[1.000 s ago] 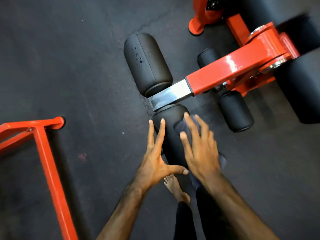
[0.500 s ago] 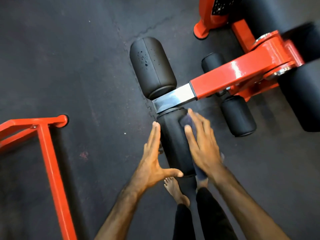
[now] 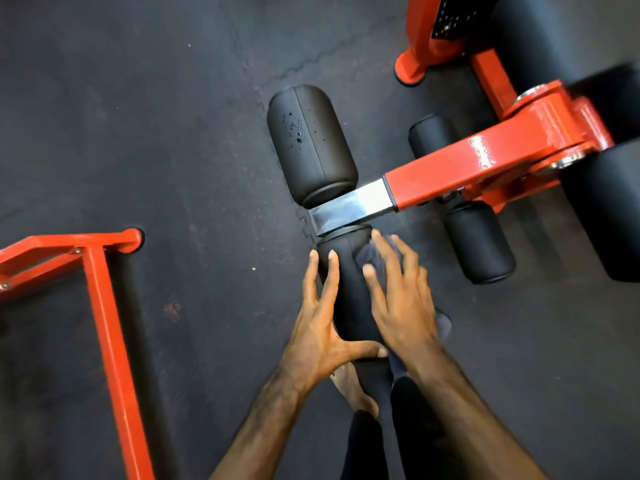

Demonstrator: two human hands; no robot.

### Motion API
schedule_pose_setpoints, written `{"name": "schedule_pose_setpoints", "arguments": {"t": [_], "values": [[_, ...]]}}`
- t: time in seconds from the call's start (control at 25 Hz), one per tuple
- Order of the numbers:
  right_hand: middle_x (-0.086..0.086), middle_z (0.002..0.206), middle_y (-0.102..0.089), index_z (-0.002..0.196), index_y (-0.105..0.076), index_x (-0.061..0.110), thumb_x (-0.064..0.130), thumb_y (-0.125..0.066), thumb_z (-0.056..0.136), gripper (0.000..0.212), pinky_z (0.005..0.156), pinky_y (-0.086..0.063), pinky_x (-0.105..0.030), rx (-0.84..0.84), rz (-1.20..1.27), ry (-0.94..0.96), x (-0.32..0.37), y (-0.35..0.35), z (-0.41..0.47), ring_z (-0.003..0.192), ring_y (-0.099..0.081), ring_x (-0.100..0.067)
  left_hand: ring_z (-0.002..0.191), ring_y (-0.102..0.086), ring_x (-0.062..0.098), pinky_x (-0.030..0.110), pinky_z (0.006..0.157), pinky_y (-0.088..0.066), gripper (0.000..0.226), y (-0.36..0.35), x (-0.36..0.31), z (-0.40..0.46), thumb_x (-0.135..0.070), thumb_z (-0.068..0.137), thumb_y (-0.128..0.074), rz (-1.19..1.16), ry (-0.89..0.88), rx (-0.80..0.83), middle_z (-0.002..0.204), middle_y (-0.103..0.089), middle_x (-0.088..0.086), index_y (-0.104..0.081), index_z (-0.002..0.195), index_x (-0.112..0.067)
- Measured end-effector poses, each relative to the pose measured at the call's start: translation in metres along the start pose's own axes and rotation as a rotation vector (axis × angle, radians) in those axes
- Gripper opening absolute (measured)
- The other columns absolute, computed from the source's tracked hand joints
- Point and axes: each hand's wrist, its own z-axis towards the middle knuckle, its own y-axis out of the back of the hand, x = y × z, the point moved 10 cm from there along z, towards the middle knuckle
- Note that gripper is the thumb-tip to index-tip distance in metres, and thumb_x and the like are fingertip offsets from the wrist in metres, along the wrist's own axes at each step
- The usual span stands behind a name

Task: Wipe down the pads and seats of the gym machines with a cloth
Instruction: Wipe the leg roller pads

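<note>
A black roller pad (image 3: 348, 299) sticks out toward me from a chrome bar (image 3: 351, 209) on a red machine arm (image 3: 485, 168). My left hand (image 3: 318, 327) lies against the pad's left side, fingers straight and thumb reaching across its near end. My right hand (image 3: 401, 299) presses a dark grey cloth (image 3: 369, 254) flat onto the pad's right side with spread fingers; the cloth also shows past my wrist. A second roller pad (image 3: 310, 143) on the far side of the bar carries several liquid droplets.
Two smaller black rollers (image 3: 479, 242) and larger black pads (image 3: 609, 209) sit right of the arm. A red frame foot (image 3: 410, 69) stands at the top. Another red frame (image 3: 104, 306) lies on the dark rubber floor at left. My bare foot (image 3: 349, 386) is below the pad.
The view has shifted so the machine sits lower and to the right. My left hand has closed in onto the pad's left side. My right hand with the cloth slid slightly along the pad.
</note>
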Motion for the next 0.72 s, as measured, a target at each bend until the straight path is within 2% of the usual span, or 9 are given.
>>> {"name": "schedule_pose_setpoints", "arguments": {"t": [0.16, 0.2, 0.28, 0.32, 0.4, 0.48, 0.52, 0.6, 0.72], "values": [[0.005, 0.17, -0.026, 0.164, -0.026, 0.04, 0.062, -0.026, 0.107, 0.062, 0.117, -0.038, -0.047, 0.061, 0.003, 0.076, 0.006, 0.001, -0.002, 0.149, -0.04, -0.027, 0.16, -0.007, 0.0, 0.047, 0.12, -0.043, 0.151, 0.004, 0.0, -0.003, -0.056, 0.053, -0.101, -0.002, -0.012, -0.018, 0.171, 0.018, -0.026, -0.001, 0.166, -0.046], [0.008, 0.17, -0.027, 0.163, -0.03, 0.041, 0.062, -0.026, 0.107, 0.06, 0.119, -0.035, -0.043, 0.075, 0.027, 0.11, 0.009, 0.008, -0.013, 0.151, -0.037, -0.023, 0.159, -0.016, 0.002, 0.047, 0.119, -0.044, 0.141, 0.009, 0.002, -0.003, -0.057, 0.059, -0.099, -0.029, -0.01, -0.028, 0.172, 0.009, -0.026, -0.008, 0.166, -0.047], [0.016, 0.164, -0.038, 0.156, -0.043, 0.038, 0.056, -0.034, 0.108, 0.052, 0.121, -0.032, -0.037, 0.047, 0.171, 0.135, 0.02, 0.03, -0.02, 0.152, -0.039, -0.016, 0.149, -0.04, 0.004, 0.048, 0.114, -0.049, 0.112, 0.032, 0.011, 0.003, -0.055, 0.071, -0.094, -0.117, 0.021, -0.128, 0.168, -0.022, -0.027, -0.029, 0.162, -0.047], [0.016, 0.16, -0.044, 0.154, -0.048, 0.033, 0.051, -0.039, 0.109, 0.049, 0.122, -0.033, -0.039, 0.017, 0.286, 0.105, 0.027, 0.044, -0.013, 0.151, -0.041, -0.013, 0.141, -0.05, 0.004, 0.047, 0.11, -0.052, 0.098, 0.045, 0.015, 0.008, -0.052, 0.076, -0.091, -0.159, 0.056, -0.201, 0.161, -0.036, -0.028, -0.038, 0.158, -0.046], [0.01, 0.156, -0.051, 0.153, -0.051, 0.021, 0.043, -0.044, 0.109, 0.049, 0.123, -0.035, -0.046, -0.058, 0.461, 0.097, 0.057, 0.078, 0.018, 0.149, -0.043, -0.012, 0.13, -0.059, 0.006, 0.038, 0.102, -0.058, 0.083, 0.071, 0.016, 0.026, -0.043, 0.083, -0.089, -0.219, 0.104, -0.331, 0.151, -0.047, -0.026, -0.045, 0.154, -0.044], [0.003, 0.158, -0.049, 0.154, -0.05, 0.015, 0.035, -0.045, 0.111, 0.048, 0.125, -0.033, -0.041, -0.13, 0.496, 0.17, 0.102, 0.106, 0.063, 0.151, -0.041, -0.012, 0.131, -0.058, 0.009, 0.021, 0.091, -0.057, 0.087, 0.095, 0.014, 0.053, -0.033, 0.082, -0.089, -0.294, 0.12, -0.403, 0.154, -0.043, -0.017, -0.041, 0.155, -0.04], [0.001, 0.158, -0.047, 0.155, -0.049, 0.015, 0.032, -0.047, 0.111, 0.047, 0.126, -0.031, -0.038, -0.158, 0.477, 0.212, 0.123, 0.113, 0.087, 0.152, -0.039, -0.012, 0.133, -0.056, 0.009, 0.019, 0.089, -0.056, 0.094, 0.104, 0.014, 0.07, -0.032, 0.079, -0.09, -0.337, 0.128, -0.412, 0.157, -0.039, -0.014, -0.038, 0.157, -0.038], [-0.001, 0.161, -0.04, 0.157, -0.049, 0.02, 0.037, -0.049, 0.111, 0.049, 0.126, -0.029, -0.035, -0.189, 0.41, 0.261, 0.155, 0.107, 0.132, 0.153, -0.036, -0.012, 0.138, -0.049, 0.008, 0.027, 0.096, -0.058, 0.111, 0.118, 0.015, 0.105, -0.035, 0.072, -0.092, -0.406, 0.144, -0.381, 0.161, -0.03, -0.016, -0.029, 0.163, -0.033], [0.0, 0.169, -0.025, 0.161, -0.042, 0.034, 0.058, -0.046, 0.106, 0.06, 0.127, -0.029, -0.043, -0.08, 0.272, 0.218, 0.151, 0.047, 0.183, 0.156, -0.029, -0.016, 0.146, -0.046, 0.011, 0.036, 0.106, -0.056, 0.127, 0.128, 0.015, 0.147, -0.03, 0.069, -0.094, -0.463, 0.139, -0.284, 0.168, -0.028, -0.01, -0.014, 0.167, -0.031]]}}
